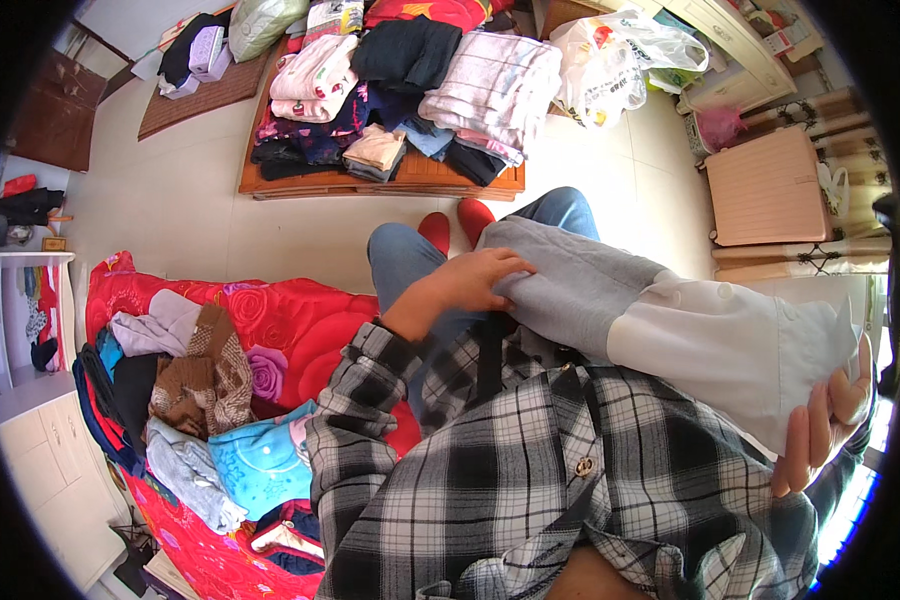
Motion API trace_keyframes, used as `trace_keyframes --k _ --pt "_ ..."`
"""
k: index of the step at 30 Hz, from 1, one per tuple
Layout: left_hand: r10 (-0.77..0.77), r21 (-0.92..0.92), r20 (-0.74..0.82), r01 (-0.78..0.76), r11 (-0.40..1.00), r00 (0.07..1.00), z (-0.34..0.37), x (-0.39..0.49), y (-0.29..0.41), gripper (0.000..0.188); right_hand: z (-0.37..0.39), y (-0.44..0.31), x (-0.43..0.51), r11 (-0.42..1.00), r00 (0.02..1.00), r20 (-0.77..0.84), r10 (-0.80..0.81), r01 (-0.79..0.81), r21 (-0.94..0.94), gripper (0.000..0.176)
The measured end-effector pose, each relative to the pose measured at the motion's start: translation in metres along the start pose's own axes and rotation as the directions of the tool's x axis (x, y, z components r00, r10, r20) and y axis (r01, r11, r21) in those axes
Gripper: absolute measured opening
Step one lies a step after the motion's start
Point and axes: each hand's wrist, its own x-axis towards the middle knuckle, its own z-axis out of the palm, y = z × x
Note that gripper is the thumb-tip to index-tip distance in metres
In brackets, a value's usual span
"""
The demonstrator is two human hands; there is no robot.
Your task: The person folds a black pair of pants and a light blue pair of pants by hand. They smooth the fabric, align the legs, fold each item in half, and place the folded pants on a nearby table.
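Note:
A grey garment with a white buttoned lower part (690, 315) lies lengthwise across my lap, folded into a long strip. My left hand (469, 281) rests on its grey end near my knees, palm down with fingers slightly spread. At the right, my right hand (825, 420) holds the white end, fingers curled around its edge; part of that hand is behind the cloth. Under the garment show my jeans (401, 262), and beyond them are red shoes (474, 217).
A wooden low table (390, 187) ahead bears stacks of folded clothes. Loose clothes (195, 390) are heaped on the red floral bedding (307, 300) at left. White plastic bags (600, 67) stand beyond, and a pink suitcase (769, 191) is at right.

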Motion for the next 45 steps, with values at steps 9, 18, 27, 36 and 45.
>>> trace_keyframes --k 9,18,27,36,45 --pt "-0.272 -0.123 -0.419 0.242 0.962 0.867 -0.027 0.019 0.006 0.016 0.025 0.096 0.045 0.967 0.837 0.520 0.170 -0.243 0.076 0.026" --pt "-0.191 -0.181 -0.680 0.090 0.979 0.708 -0.024 0.004 0.021 0.023 0.051 0.153 0.054 0.922 0.799 0.460 0.386 -0.339 -0.186 0.026" --pt "-0.009 -0.191 -0.766 -0.214 0.958 0.642 -0.049 0.042 0.012 0.027 0.031 0.158 0.066 0.989 0.909 0.393 0.138 -0.149 -0.002 0.042" --pt "0.055 -0.035 -0.866 -0.170 0.985 0.497 -0.106 0.047 0.009 0.015 0.016 0.141 0.050 0.978 0.936 0.327 0.133 -0.178 0.113 0.053" --pt "0.113 0.099 -0.878 -0.054 0.994 0.466 -0.162 0.043 0.025 0.014 0.015 0.128 0.039 0.967 0.963 0.246 0.109 -0.160 0.196 0.039"
